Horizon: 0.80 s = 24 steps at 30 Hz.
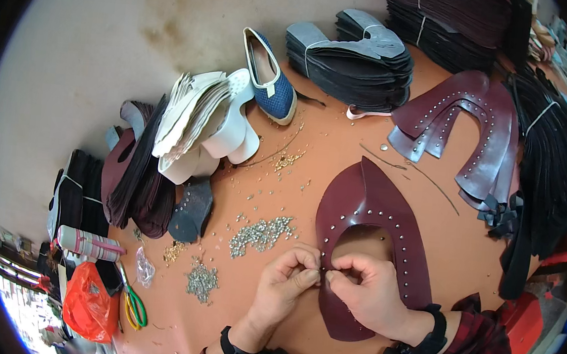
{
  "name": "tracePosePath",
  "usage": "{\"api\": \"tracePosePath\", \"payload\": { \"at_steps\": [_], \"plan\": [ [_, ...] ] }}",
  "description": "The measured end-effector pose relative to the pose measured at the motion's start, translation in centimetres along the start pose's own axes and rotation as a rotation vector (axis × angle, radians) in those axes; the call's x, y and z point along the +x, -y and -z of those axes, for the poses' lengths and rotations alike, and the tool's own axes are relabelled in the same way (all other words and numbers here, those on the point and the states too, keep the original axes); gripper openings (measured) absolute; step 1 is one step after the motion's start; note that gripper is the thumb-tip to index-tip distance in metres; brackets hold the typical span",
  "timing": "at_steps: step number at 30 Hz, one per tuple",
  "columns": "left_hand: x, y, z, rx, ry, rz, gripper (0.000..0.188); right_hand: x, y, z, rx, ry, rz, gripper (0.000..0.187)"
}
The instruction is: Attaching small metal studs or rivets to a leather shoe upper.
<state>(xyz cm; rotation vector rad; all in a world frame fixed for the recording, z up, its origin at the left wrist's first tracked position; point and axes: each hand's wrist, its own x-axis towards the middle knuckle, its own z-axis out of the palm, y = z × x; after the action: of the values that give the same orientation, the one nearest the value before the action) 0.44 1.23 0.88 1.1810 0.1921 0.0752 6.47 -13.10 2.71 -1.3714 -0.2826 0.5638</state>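
Note:
A burgundy leather shoe upper, horseshoe-shaped with a row of silver studs around its inner opening, lies before me on the tan table. At its left leg my left hand is closed, thumb and forefinger pinched at the outer edge. My right hand reaches across the right leg and pinches at the same spot from the other side. Their fingertips nearly touch. Whatever small thing is between them is hidden. Left of my hands lie loose silver studs in a heap, with another silver heap nearer to me.
Studded burgundy uppers lie at the far right beside bundled black pieces. Tied dark stacks, a blue shoe and white sheets line the back. Green-and-yellow-handled scissors and a red plastic bag are at left.

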Motion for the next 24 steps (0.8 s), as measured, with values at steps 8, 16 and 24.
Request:
{"api": "tracePosePath", "payload": {
  "at_steps": [8, 16, 24],
  "plan": [
    [0.3, 1.1, 0.0, -0.585, 0.079, 0.154, 0.014, -0.4, 0.9, 0.3, 0.079, 0.008, 0.0, 0.006],
    [0.4, -0.6, 0.5, -0.55, -0.052, 0.058, 0.013, 0.3, 0.7, 0.4, 0.145, 0.007, -0.091, 0.006],
    [0.5, -3.9, 4.9, 1.071, -0.38, -0.244, 0.005, 0.8, -0.5, 0.5, 0.245, -0.04, -0.259, 0.003]
  ]
}}
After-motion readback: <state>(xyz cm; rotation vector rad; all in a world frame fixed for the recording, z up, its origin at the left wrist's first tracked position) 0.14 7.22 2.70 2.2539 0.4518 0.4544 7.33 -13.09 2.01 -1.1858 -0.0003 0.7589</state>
